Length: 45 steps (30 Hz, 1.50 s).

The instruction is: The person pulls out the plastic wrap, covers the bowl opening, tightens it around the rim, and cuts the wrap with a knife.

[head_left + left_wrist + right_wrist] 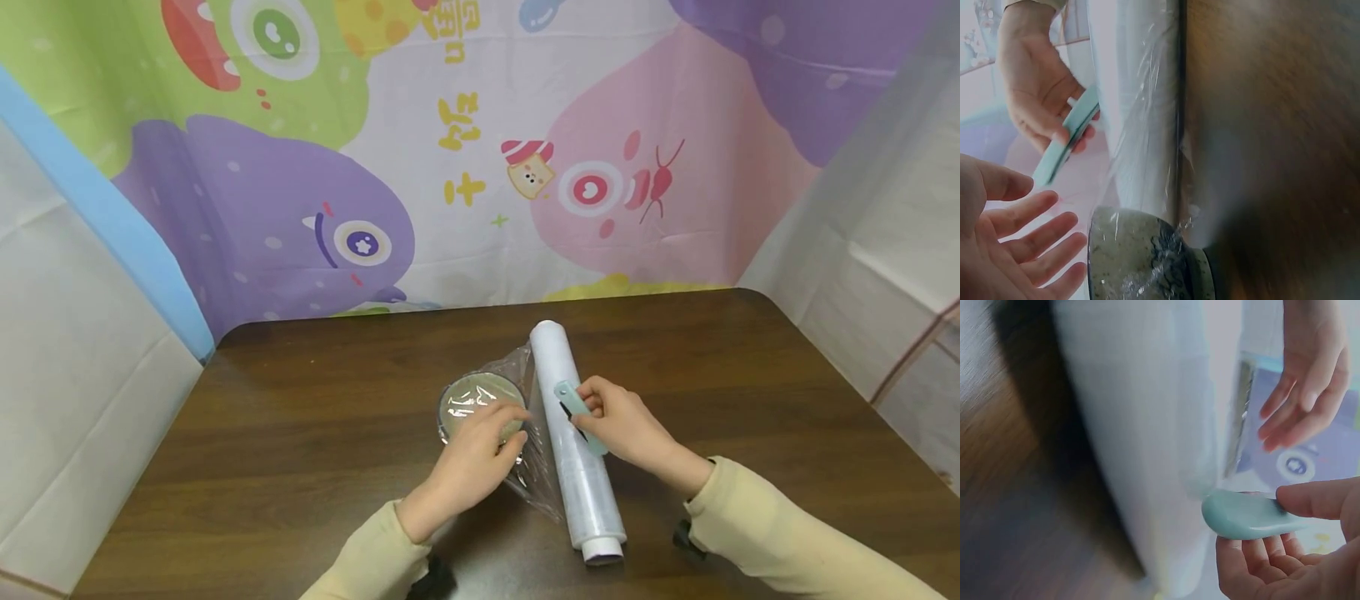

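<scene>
A bowl (pixel 474 392) with a speckled, dark-patterned side (pixel 1135 250) stands on the table, clear cling film drawn over its mouth. The film (pixel 538 471) runs from the bowl to a long cling film roll (pixel 581 479) lying just right of it. Over the bowl's near side hovers my left hand (pixel 480 458), fingers spread and relaxed, holding nothing. Above the roll, my right hand (pixel 633 429) pinches a mint-green utility knife (pixel 1247 515) between thumb and fingers. A dark slot shows along the knife in the head view; no blade is plainly visible.
The dark wooden table (pixel 300 442) extends to both sides of the bowl and roll. Behind it hangs a cartoon-printed cloth (pixel 480 250), with pale panels at left and right. A black wrist strap (pixel 686 540) shows below the right sleeve.
</scene>
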Motion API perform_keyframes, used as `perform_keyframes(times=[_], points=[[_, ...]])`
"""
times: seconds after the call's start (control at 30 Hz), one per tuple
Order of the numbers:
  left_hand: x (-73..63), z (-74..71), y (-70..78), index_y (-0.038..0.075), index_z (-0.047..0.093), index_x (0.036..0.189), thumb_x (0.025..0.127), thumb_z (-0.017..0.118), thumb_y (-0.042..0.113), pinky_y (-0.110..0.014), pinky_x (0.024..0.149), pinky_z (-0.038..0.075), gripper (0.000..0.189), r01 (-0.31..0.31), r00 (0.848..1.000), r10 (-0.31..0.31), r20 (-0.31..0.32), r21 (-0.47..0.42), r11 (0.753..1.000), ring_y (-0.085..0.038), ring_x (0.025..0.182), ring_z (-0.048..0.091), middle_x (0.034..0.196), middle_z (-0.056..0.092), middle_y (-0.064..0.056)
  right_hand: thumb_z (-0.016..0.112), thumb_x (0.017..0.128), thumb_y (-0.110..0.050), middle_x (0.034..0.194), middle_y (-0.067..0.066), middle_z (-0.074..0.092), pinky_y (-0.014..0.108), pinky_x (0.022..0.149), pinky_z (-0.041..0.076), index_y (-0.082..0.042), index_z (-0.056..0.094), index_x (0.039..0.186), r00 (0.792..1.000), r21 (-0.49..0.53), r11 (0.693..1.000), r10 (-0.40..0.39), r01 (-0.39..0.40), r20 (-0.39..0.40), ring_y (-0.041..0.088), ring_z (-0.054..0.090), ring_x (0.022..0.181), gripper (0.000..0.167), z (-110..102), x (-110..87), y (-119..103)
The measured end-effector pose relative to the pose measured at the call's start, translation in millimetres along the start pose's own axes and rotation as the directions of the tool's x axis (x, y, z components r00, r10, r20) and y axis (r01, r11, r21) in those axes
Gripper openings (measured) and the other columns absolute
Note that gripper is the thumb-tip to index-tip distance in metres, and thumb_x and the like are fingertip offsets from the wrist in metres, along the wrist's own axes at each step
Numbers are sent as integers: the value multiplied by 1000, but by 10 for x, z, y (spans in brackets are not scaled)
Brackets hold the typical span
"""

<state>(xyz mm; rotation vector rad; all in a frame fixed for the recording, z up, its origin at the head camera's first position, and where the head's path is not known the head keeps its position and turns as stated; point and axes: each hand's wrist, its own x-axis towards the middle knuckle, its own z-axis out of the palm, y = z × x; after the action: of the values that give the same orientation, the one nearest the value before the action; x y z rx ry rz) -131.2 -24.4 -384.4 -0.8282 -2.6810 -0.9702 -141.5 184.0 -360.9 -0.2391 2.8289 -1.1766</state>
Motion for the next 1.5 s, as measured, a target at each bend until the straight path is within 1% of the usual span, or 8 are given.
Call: perform_keyframes(times=[0.2, 0.4, 0.63, 0.87, 1.07, 1.2, 1.37, 1.5], points=[[4, 6, 56, 15, 63, 109, 89, 55, 20, -32, 81, 46, 22, -14, 1000, 14, 19, -1, 1000, -13, 98, 56, 102, 61, 2, 64, 81, -12, 91, 9, 63, 28, 63, 48, -3, 55, 98, 998, 34, 998, -58, 58, -16, 18, 59, 83, 20, 41, -86, -206], [-1, 17, 86, 17, 62, 101, 91, 53, 26, -29, 74, 47, 17, -14, 999, 14, 29, -6, 1000, -11, 89, 57, 96, 60, 5, 66, 80, -14, 84, 4, 62, 26, 64, 45, -8, 56, 91, 994, 49, 994, -99, 101, -39, 14, 57, 80, 16, 119, -124, -323], [-7, 15, 57, 17, 58, 81, 89, 57, 23, -22, 62, 40, 10, -45, 999, 44, -31, -36, 998, -9, 70, 50, 79, 54, 8, 66, 80, -14, 81, 2, 64, 25, 62, 46, -9, 57, 88, 992, 81, 988, -127, 129, -22, 12, 59, 78, 13, 172, -120, -350], [-15, 5, 28, 17, 52, 73, 87, 60, 19, -21, 61, 38, 16, -78, 995, 73, -71, -63, 995, -10, 68, 48, 73, 50, 9, 64, 83, -12, 81, 2, 63, 23, 59, 45, -10, 54, 89, 982, 78, 979, -188, 188, 0, 11, 58, 76, 11, 201, -128, -315], [-22, 13, 13, 15, 51, 71, 85, 60, 14, -23, 68, 45, 16, -39, 996, 24, -87, -176, 984, -9, 75, 55, 77, 54, 6, 61, 84, -8, 87, 5, 63, 22, 60, 47, -8, 55, 93, 974, 76, 971, -228, 227, -1, 13, 60, 78, 11, 213, -132, -328], [-11, -21, 10, 15, 55, 72, 84, 59, 11, -23, 66, 45, 14, -4, 989, -35, -146, -257, 967, -6, 74, 52, 75, 54, 8, 60, 85, -6, 92, 8, 63, 24, 64, 49, -5, 57, 103, 962, 51, 961, -272, 273, -33, 17, 61, 81, 18, 185, -127, -366], [-4, -93, -20, 16, 57, 75, 84, 59, 9, -22, 64, 43, 12, 28, 972, -88, -220, -262, 965, -6, 72, 50, 75, 53, 9, 58, 86, -5, 98, 11, 63, 25, 66, 49, 0, 56, 115, 953, 20, 954, -300, 300, -40, 19, 60, 82, 29, 137, -138, -368], [4, -149, -52, 14, 57, 76, 86, 58, 9, -22, 66, 46, 11, 31, 965, -92, -245, -240, 970, -7, 76, 53, 78, 56, 6, 55, 88, -3, 102, 15, 61, 22, 62, 49, 2, 52, 120, 950, 41, 949, -313, 312, 22, 17, 63, 77, 33, 125, -162, -332]])
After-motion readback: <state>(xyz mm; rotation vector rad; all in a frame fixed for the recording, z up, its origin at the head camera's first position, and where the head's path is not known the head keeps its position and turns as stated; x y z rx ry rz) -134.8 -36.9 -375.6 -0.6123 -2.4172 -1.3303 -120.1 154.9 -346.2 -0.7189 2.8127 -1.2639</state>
